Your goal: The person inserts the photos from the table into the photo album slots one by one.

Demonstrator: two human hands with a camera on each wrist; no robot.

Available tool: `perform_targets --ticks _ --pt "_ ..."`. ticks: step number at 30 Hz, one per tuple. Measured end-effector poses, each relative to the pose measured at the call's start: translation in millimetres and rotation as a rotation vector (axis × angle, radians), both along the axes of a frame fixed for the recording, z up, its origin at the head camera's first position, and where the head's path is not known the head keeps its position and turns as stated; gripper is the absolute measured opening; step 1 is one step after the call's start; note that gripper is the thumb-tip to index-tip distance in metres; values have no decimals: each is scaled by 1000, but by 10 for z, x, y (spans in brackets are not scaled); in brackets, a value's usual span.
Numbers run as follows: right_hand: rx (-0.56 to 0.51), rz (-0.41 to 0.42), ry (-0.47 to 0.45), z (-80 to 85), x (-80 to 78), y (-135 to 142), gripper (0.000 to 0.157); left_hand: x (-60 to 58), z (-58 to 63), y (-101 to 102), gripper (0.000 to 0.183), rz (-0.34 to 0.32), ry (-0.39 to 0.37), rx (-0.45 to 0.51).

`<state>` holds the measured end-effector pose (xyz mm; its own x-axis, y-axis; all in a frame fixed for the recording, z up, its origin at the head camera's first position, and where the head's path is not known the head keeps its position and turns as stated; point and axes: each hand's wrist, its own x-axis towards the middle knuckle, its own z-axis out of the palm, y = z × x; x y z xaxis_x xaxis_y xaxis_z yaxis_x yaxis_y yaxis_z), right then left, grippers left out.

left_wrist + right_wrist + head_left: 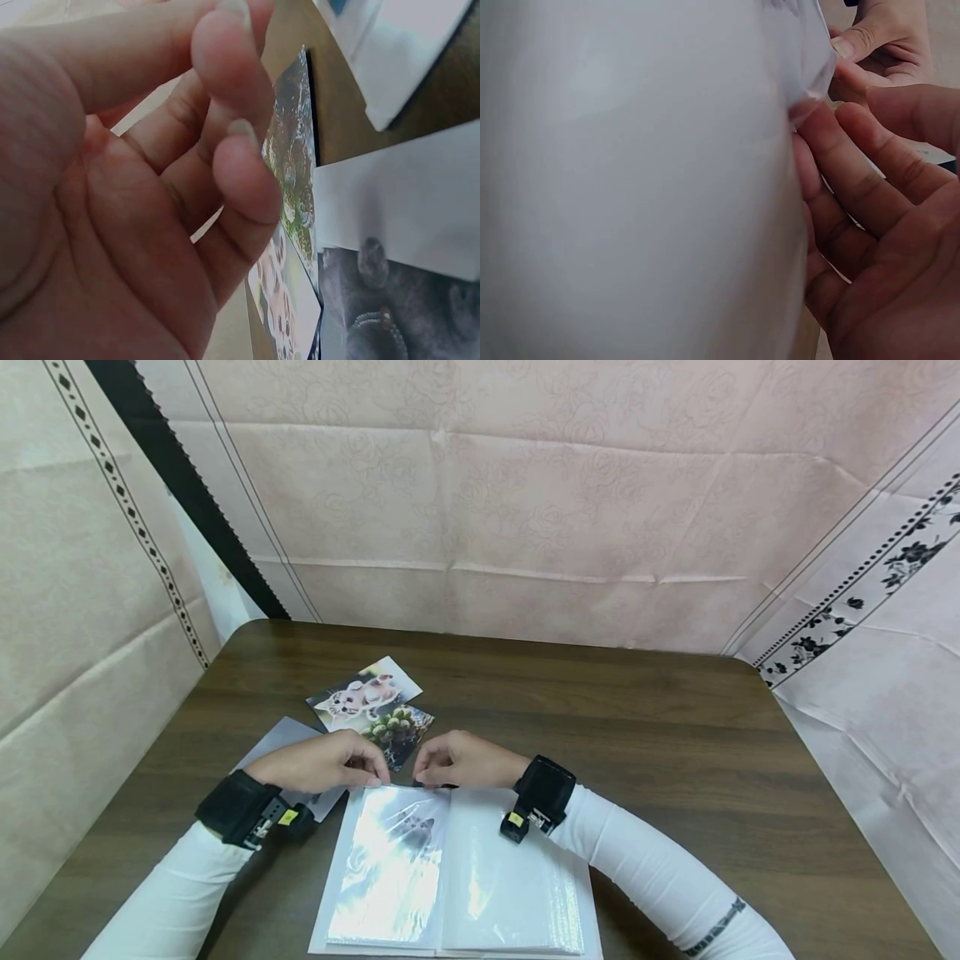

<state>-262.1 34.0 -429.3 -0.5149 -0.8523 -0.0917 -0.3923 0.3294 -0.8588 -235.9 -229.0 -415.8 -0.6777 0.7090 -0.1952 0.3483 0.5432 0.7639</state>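
Note:
An open photo album (pixel 517 877) with clear plastic pockets lies before me. In its left pocket is a photo (pixel 416 831) of a small animal, partly lost in glare. My left hand (pixel 330 760) pinches the top edge of that plastic pocket between thumb and fingers. Close by at the top of the spine, my right hand (pixel 465 760) has its fingertips at the same edge. In the right wrist view, fingers of the right hand (pixel 885 202) touch the clear pocket (pixel 806 56), while its thumb stands apart from it. The left hand's pinched tips lie at the top of the left wrist view.
Beyond the hands, a photo of a pink-toned animal (pixel 363 693) overlaps a photo of green plants (pixel 393 727). A greyish picture (pixel 281 737) lies partly under the left hand. All rest on a brown wooden table (pixel 675 743), with patterned cloth (pixel 525 502) hanging behind.

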Motion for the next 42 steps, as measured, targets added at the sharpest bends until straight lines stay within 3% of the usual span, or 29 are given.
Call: perform_targets --ticks 9,19,27,42 --pt "12 20 26 7 28 100 18 -15 -22 -3 9 -2 -9 8" --pt "156 -47 295 114 195 347 16 -33 -94 0 5 9 -22 4" --pt "310 -142 455 186 330 495 15 -24 -110 2 10 40 -15 -31" --pt "412 -216 572 225 464 676 17 -6 -128 -1 7 48 46 -70"
